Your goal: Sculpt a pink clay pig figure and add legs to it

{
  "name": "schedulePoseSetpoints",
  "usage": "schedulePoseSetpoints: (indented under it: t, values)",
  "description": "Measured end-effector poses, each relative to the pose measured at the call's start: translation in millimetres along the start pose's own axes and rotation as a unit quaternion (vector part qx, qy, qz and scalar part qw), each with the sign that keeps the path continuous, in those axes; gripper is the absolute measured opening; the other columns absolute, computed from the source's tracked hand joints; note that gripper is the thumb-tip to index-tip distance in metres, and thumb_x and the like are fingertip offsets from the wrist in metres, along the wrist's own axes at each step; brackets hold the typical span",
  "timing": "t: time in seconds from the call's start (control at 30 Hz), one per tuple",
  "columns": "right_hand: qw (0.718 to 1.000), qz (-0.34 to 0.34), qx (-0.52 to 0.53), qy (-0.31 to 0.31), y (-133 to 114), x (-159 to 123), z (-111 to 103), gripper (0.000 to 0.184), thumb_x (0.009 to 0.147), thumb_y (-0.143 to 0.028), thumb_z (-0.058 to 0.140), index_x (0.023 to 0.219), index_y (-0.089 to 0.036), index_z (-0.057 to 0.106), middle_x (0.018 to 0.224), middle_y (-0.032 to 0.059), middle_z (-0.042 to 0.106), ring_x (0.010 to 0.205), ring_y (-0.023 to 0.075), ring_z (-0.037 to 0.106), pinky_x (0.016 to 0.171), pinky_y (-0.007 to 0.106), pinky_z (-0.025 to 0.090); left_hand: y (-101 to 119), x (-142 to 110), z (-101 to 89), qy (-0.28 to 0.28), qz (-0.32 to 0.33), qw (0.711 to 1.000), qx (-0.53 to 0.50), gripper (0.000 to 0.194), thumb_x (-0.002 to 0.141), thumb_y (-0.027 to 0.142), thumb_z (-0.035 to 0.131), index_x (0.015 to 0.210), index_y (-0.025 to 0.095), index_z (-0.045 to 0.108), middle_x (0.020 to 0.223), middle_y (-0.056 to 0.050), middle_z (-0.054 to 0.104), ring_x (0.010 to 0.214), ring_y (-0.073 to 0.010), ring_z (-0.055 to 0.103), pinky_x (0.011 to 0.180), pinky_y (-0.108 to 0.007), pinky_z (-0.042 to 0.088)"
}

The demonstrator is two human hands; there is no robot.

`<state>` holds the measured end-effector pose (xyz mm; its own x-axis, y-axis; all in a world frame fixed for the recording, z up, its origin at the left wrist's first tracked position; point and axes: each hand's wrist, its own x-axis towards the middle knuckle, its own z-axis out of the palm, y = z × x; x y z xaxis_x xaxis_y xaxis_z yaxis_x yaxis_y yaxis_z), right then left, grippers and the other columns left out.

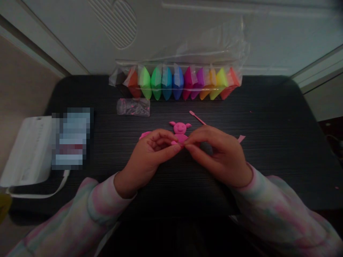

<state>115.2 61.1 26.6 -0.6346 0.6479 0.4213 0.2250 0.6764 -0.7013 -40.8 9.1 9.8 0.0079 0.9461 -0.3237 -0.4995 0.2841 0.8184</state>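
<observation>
A pink modelling-clay figure (180, 127) with a round smiling head and two ears lies on the black table, its lower body partly covered by my fingers. My left hand (150, 155) pinches a small piece of pink clay (174, 142) just in front of the figure. The thumb and forefinger of my right hand (223, 153) are pressed together at the same piece, meeting the left fingertips. Behind my left hand more pink clay (145, 135) shows. A thin pink modelling tool (197, 117) reaches out from behind my right hand.
A clear bag of coloured clay packets (167, 84) stands along the table's back edge. Before it lies a crumpled clear wrapper (133, 107). On the left are a blurred-out phone-like object (73, 137), a white box (28, 151) and a white cable (57, 191). A pink flat tip (241, 138) shows at right.
</observation>
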Motion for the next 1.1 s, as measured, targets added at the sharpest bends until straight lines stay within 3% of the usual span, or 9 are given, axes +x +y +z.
schedulePoseSetpoints:
  t: [0.1,0.2,0.4,0.57,0.63,0.73,0.83,0.97,1.1]
  values:
    - [0.994,0.073,0.066,0.050,-1,-1,-5,0.008,0.077,-0.014,0.055,0.081,-0.020,0.058,0.074,-0.0017,0.062,0.067,0.0100,0.056,0.061,0.024,0.046,-1,0,-0.6,-0.012,-0.011,1.000,0.004,0.013,0.066,0.009,0.068,0.072,0.019,0.062,0.069,0.006,0.067,0.065,-0.0022,0.059,0.065,-0.011,0.045]
    - [0.986,0.104,0.096,0.089,-1,-1,-9,0.008,0.078,-0.015,0.054,0.081,-0.021,0.058,0.073,-0.0019,0.060,0.069,0.0109,0.056,0.060,0.024,0.046,-1,1,-1.4,-0.020,-0.017,1.000,-0.001,0.011,0.068,0.010,0.066,0.073,0.019,0.062,0.067,0.006,0.066,0.061,-0.0022,0.058,0.062,-0.012,0.045]
    - [0.996,0.053,0.066,-0.034,1,2,-3,0.015,0.075,-0.019,0.061,0.090,-0.019,0.060,0.081,0.0011,0.064,0.074,0.0122,0.058,0.069,0.028,0.048,0,1,-0.5,-0.026,-0.019,0.999,-0.021,0.012,0.066,0.012,0.068,0.074,0.019,0.061,0.070,0.005,0.067,0.065,-0.0052,0.060,0.065,-0.016,0.046]
    - [0.996,0.047,0.056,-0.042,0,2,-3,0.009,0.077,-0.014,0.059,0.082,-0.020,0.063,0.078,-0.0010,0.067,0.074,0.0108,0.060,0.070,0.025,0.049,-2,1,-0.6,-0.010,-0.012,1.000,-0.004,0.014,0.063,0.012,0.069,0.071,0.018,0.060,0.063,0.006,0.061,0.057,-0.0027,0.054,0.063,-0.015,0.044]
    - [0.994,0.079,0.075,-0.004,1,2,-6,0.009,0.076,-0.014,0.059,0.081,-0.021,0.063,0.078,-0.0021,0.066,0.071,0.0100,0.060,0.066,0.024,0.048,-2,1,-0.5,-0.015,-0.011,1.000,0.023,0.012,0.064,0.013,0.068,0.070,0.017,0.058,0.066,0.005,0.061,0.060,-0.0032,0.054,0.064,-0.016,0.043]
    - [0.974,0.138,0.135,0.118,6,1,-10,0.011,0.076,-0.014,0.060,0.082,-0.023,0.063,0.076,-0.0038,0.064,0.067,0.0081,0.058,0.062,0.021,0.048,-1,0,0.8,-0.044,-0.030,0.992,0.112,0.012,0.066,0.015,0.067,0.070,0.015,0.056,0.069,0.004,0.059,0.064,-0.0048,0.055,0.062,-0.016,0.043]
    - [0.954,0.154,0.178,0.188,12,1,-10,0.007,0.075,-0.017,0.062,0.078,-0.024,0.062,0.072,-0.0042,0.062,0.064,0.0083,0.057,0.057,0.021,0.047,-2,-5,2.7,-0.120,-0.018,0.956,0.269,0.009,0.071,0.021,0.062,0.075,0.015,0.056,0.070,0.002,0.057,0.061,-0.0060,0.052,0.056,-0.017,0.041]
    - [0.966,0.144,0.145,0.161,12,2,-8,0.009,0.070,-0.016,0.066,0.070,-0.022,0.059,0.065,-0.0043,0.057,0.060,0.0089,0.054,0.051,0.021,0.044,-7,-11,3.3,-0.226,0.120,0.847,0.466,0.009,0.077,0.020,0.053,0.081,0.014,0.058,0.074,-0.001,0.060,0.066,-0.0082,0.053,0.061,-0.019,0.042]
    - [0.970,0.156,0.131,0.133,7,4,-8,0.009,0.071,-0.015,0.064,0.070,-0.021,0.059,0.065,-0.0042,0.057,0.062,0.0092,0.054,0.053,0.021,0.044,-14,-12,0.8,-0.288,0.215,0.753,0.551,0.016,0.083,0.018,0.044,0.086,0.012,0.059,0.080,-0.005,0.060,0.078,-0.0110,0.053,0.072,-0.021,0.043]
